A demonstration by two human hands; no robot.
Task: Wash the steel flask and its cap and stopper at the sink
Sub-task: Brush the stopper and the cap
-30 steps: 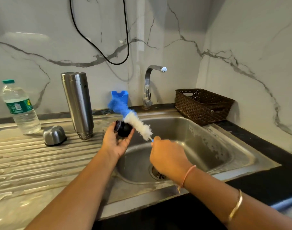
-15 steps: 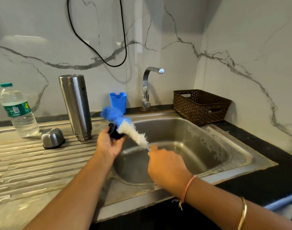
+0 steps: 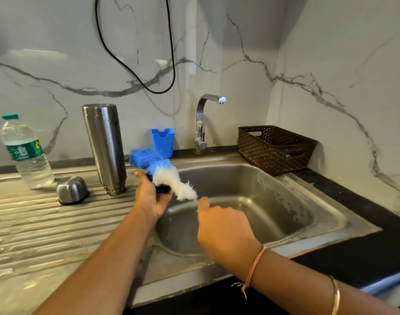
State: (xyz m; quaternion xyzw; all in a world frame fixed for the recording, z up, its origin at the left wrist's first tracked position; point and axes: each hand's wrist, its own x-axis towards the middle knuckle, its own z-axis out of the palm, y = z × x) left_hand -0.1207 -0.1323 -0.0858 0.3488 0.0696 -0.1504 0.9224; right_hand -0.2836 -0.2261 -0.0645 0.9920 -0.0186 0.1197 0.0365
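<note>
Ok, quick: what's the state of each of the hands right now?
The left hand holds the black stopper, fingers curled round it.
The right hand grips the bottle brush by its handle end.

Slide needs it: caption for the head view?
Left hand holds stopper at sink; right hand holds brush against it.

Left of the left hand [image 3: 152,201], the flask [image 3: 104,146] and cap [image 3: 72,189] are brushed steel, softly glossy. The stopper [image 3: 163,189] it holds looks matt black plastic. The brush [image 3: 171,180] just beyond the right hand [image 3: 224,228] has fuzzy blue and white bristles. Right of that hand, the sink [image 3: 285,201] is dull, blotched steel.
</note>
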